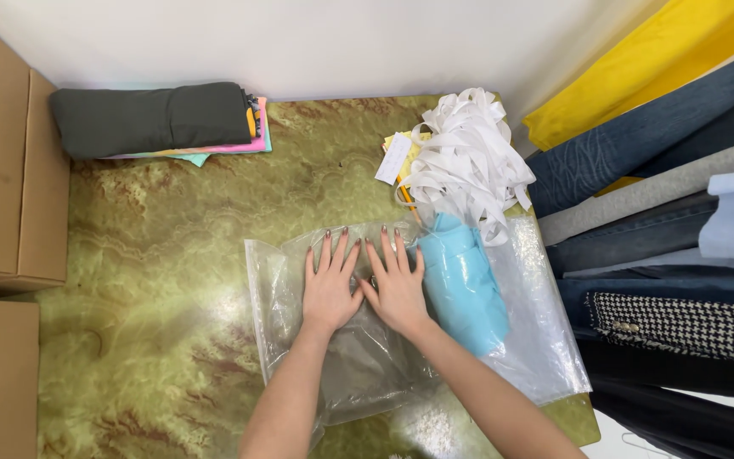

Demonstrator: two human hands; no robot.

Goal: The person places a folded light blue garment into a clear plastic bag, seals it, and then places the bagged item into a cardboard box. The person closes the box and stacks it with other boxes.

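A clear plastic bag point(275, 293) lies flat on the green marbled table point(155, 280), with a folded dark grey garment point(367, 361) inside it. My left hand point(330, 285) and my right hand point(397, 287) rest palm-down side by side on the upper part of the bag, fingers spread and pointing away from me. Just right of my right hand lies a rolled light blue cloth point(462, 285) on another clear plastic bag point(537, 340).
A heap of white ribbon point(466, 157) and a paper tag sit at the table's far right. Folded dark grey and coloured cloths point(155, 119) are stacked at the far left. Cardboard boxes point(6, 187) stand on the left. Hanging garments point(664, 212) crowd the right edge.
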